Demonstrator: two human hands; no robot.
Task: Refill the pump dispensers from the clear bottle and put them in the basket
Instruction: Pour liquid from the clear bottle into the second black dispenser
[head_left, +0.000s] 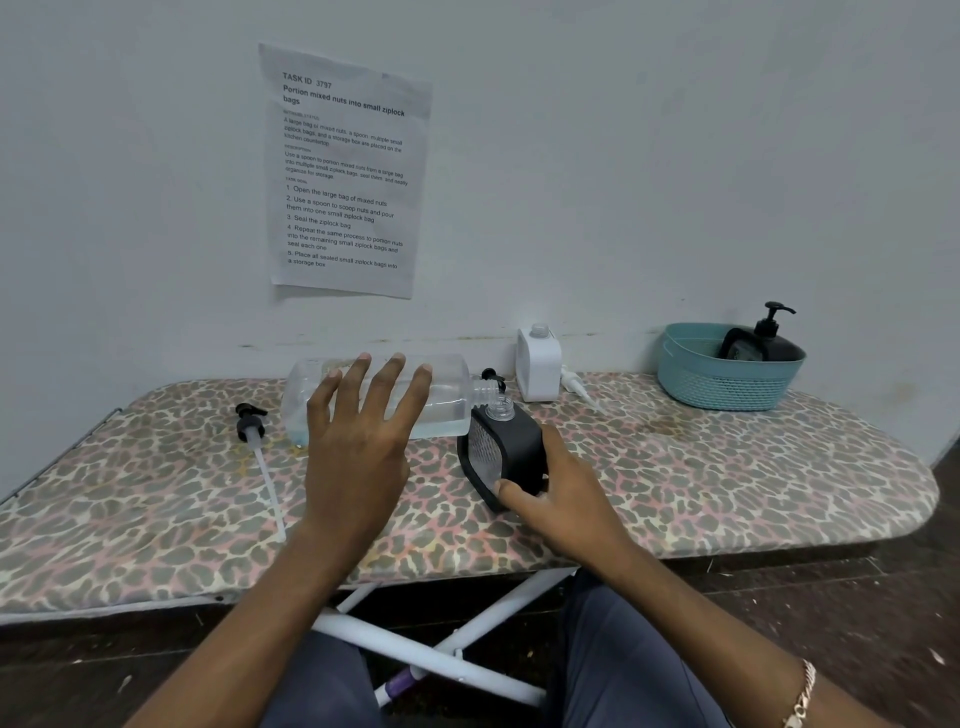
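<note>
The clear bottle (447, 395) is horizontal above the leopard-print board, a little pale liquid pooled along its lower side, its open mouth just over the neck of a black dispenser (511, 447) that has no pump. My left hand (358, 447) is spread over the bottle with straight fingers; its thumb is hidden. My right hand (556, 493) grips the black dispenser, thumb on its front face. A white dispenser (539, 364) stands uncapped behind. The teal basket (727, 379) at the right holds another black dispenser (763, 338) with its pump on.
A black pump with a long tube (254, 431) lies on the board to the left. A second black pump head (491, 374) and a white pump (574, 387) lie near the white dispenser. A printed sheet (343, 171) hangs on the wall. The board's white legs (426, 654) cross below.
</note>
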